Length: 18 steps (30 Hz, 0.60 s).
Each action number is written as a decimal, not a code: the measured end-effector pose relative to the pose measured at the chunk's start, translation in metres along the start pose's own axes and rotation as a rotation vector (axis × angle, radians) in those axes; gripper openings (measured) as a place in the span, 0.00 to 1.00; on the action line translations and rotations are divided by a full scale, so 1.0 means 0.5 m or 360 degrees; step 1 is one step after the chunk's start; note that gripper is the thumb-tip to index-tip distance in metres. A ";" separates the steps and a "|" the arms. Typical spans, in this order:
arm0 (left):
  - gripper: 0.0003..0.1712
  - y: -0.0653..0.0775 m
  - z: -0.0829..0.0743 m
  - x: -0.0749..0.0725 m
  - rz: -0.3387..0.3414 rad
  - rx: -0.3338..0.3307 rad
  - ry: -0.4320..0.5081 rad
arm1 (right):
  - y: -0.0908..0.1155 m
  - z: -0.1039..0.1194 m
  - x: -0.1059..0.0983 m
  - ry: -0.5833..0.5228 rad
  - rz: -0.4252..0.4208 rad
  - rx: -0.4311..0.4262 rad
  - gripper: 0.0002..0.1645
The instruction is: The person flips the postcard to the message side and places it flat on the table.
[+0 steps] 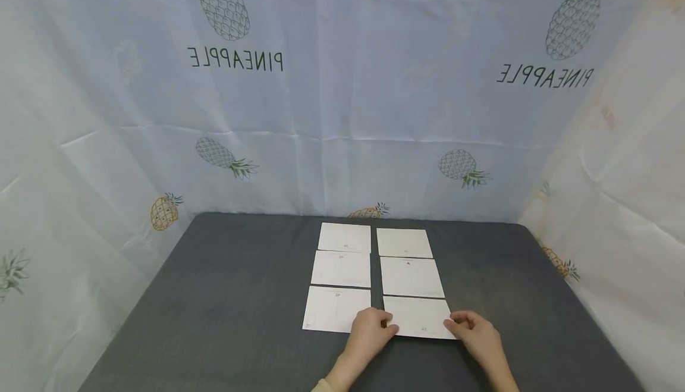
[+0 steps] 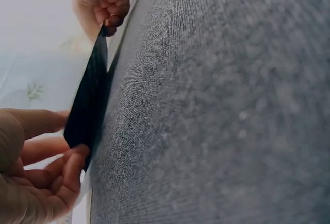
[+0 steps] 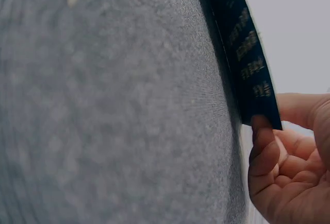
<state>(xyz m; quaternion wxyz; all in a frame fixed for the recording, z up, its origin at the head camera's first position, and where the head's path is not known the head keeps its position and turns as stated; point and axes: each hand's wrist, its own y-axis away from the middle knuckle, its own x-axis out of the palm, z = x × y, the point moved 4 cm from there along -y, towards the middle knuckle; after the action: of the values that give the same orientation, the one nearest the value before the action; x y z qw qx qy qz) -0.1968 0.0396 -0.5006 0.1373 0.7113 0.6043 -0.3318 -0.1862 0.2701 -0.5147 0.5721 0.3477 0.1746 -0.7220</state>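
At the front of the right column lies a white postcard (image 1: 417,317) with a small handwritten mark. My left hand (image 1: 369,334) pinches its near left corner, and my right hand (image 1: 474,339) pinches the near right corner. From the left wrist view, the postcard's dark underside (image 2: 88,98) shows, its near edge tilted up off the cloth, with fingers of the left hand (image 2: 38,167) at the lower corner. Light lettering runs over the dark underside (image 3: 247,54) in the right wrist view, where the right hand (image 3: 291,167) holds the corner between thumb and fingers.
Several more white postcards lie face down in two columns: a front left card (image 1: 334,310), middle left card (image 1: 341,269), back left card (image 1: 344,238), middle right card (image 1: 411,278) and back right card (image 1: 404,242). Dark grey cloth covers the table (image 1: 230,303). A pineapple-print curtain (image 1: 342,100) hangs behind.
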 end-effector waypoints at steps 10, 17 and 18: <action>0.09 0.007 -0.007 0.013 0.0034 0.0014 -0.0263 | 0.007 0.010 0.011 0.0117 0.0051 -0.0103 0.22; 0.11 0.007 -0.013 0.020 0.0072 0.0009 -0.0331 | 0.007 0.013 0.012 0.0209 0.0026 -0.0181 0.19; 0.11 0.007 -0.015 0.020 0.0069 0.0019 -0.0349 | 0.007 0.013 0.012 0.0218 0.0021 -0.0191 0.18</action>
<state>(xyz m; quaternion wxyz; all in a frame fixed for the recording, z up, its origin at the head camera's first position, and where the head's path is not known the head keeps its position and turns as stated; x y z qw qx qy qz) -0.1907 0.0509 -0.5023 0.2053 0.6845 0.5680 -0.4081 -0.1854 0.2605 -0.5138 0.5834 0.3626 0.2539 -0.6810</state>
